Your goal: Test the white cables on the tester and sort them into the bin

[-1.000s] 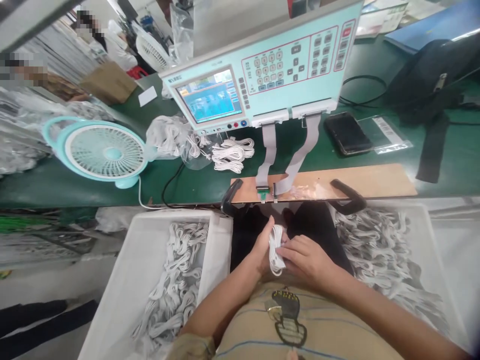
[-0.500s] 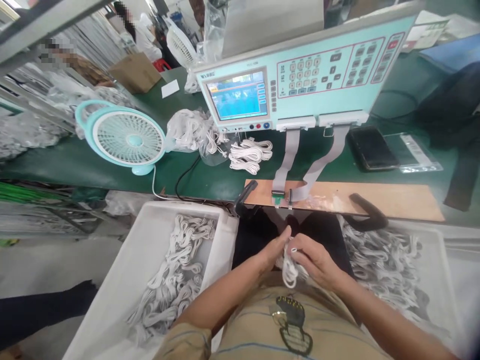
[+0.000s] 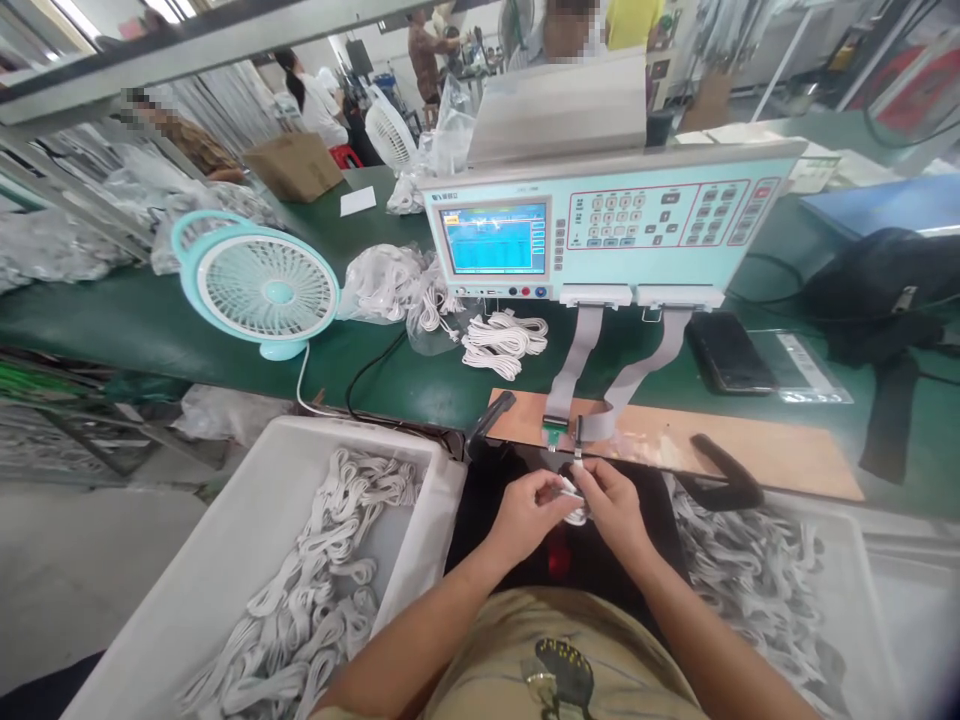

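Note:
Between my two hands is a small coiled bundle of white cable (image 3: 576,516), partly hidden by my fingers. My left hand (image 3: 525,515) is closed on the bundle from the left, thumb and fingers pinched together. My right hand (image 3: 615,505) pinches the cable's end close to the board's front edge, just below a small connector (image 3: 578,452) on a grey ribbon cable. Whether the cable's plug touches that connector cannot be made out. A green circuit board (image 3: 554,436) on the other ribbon cable (image 3: 576,365) lies to the left.
A light-blue tester (image 3: 660,225) with a lit screen stands behind the wooden board (image 3: 675,445). Black clamps (image 3: 724,475) grip the board. White bins (image 3: 259,490) of coiled cables flank me. A fan (image 3: 279,292), coiled white cables (image 3: 504,345) and a phone (image 3: 729,352) sit on the table.
Both hands have moved forward with the cable bundle, from near my body to the board's edge. The camera view has tilted up, showing more of the room behind.

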Demonstrator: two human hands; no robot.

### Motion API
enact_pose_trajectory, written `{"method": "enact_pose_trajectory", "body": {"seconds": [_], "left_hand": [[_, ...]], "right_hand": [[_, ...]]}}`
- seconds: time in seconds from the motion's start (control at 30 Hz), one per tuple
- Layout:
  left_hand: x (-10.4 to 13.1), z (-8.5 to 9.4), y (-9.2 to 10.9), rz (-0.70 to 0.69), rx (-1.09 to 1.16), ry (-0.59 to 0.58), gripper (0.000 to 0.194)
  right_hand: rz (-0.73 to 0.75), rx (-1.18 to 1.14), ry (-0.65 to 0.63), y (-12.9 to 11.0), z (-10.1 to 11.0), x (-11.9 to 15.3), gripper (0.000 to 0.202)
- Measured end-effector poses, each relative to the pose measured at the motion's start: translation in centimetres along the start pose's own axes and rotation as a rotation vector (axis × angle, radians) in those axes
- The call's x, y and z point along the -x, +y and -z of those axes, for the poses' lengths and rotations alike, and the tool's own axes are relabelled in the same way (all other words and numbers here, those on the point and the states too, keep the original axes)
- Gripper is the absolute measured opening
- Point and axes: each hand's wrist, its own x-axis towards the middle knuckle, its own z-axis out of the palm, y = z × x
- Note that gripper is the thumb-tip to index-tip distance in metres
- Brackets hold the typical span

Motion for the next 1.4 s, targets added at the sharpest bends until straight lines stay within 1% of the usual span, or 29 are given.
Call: {"method": "enact_pose_trajectory", "body": {"seconds": [0.13, 0.23, 0.33, 0.43, 0.5, 0.57, 0.63, 0.7, 0.77, 0.83, 1.1, 1.2, 1.4], "left_hand": [[-0.9, -0.1, 0.3, 0.07, 0.097, -0.038, 0.027], [-1.5, 0.0, 0.2, 0.157, 0.197, -0.068, 0.028], [-2.1, 0.1, -0.2, 0.272, 0.313, -0.092, 0.023], [-2.6, 0.5, -0.6, 0.357, 0.362, -0.11, 0.018], [-2.9, 1.0, -0.9, 0.381, 0.389, -0.138, 0.016], [-3.1, 1.5, -1.0, 0.39, 0.425, -0.197, 0.015], [-3.2, 2.0, -1.1, 0.399, 0.44, -0.263, 0.015], [-3.3, 2.4, -1.2, 0.387, 0.411, -0.283, 0.017], [-3.3, 2.4, -1.3, 0.351, 0.365, -0.256, 0.018], [-3.3, 2.2, -1.4, 0.303, 0.342, -0.209, 0.02], [-3.0, 1.2, -1.6, 0.172, 0.343, -0.078, 0.024], [-2.8, 0.9, -1.7, 0.181, 0.336, -0.039, 0.024], [-2.5, 0.0, -2.1, 0.21, 0.383, 0.036, 0.027]], "right_hand": [[-0.021, -0.036, 0.019, -0.3, -0.3, -0.2, 0.029], [-0.048, -0.08, 0.039, -0.4, -0.5, -0.2, 0.029], [-0.074, -0.126, 0.05, -0.5, -0.6, -0.2, 0.03], [-0.102, -0.159, 0.066, -0.8, -0.6, -0.3, 0.032], [-0.134, -0.18, 0.079, -1.0, -0.7, -0.3, 0.033], [-0.183, -0.225, 0.096, -1.2, -0.8, -0.4, 0.033], [-0.244, -0.312, 0.103, -1.2, -1.0, -0.5, 0.032], [-0.308, -0.42, 0.11, -1.2, -1.2, -0.6, 0.032], [-0.353, -0.485, 0.125, -1.1, -1.3, -0.7, 0.033], [-0.366, -0.49, 0.142, -1.1, -1.4, -0.8, 0.033], [-0.314, -0.437, 0.147, -0.8, -1.5, -0.6, 0.029], [-0.298, -0.421, 0.151, -0.9, -1.5, -0.5, 0.028], [-0.313, -0.445, 0.143, -1.0, -1.6, -0.5, 0.029]]}}
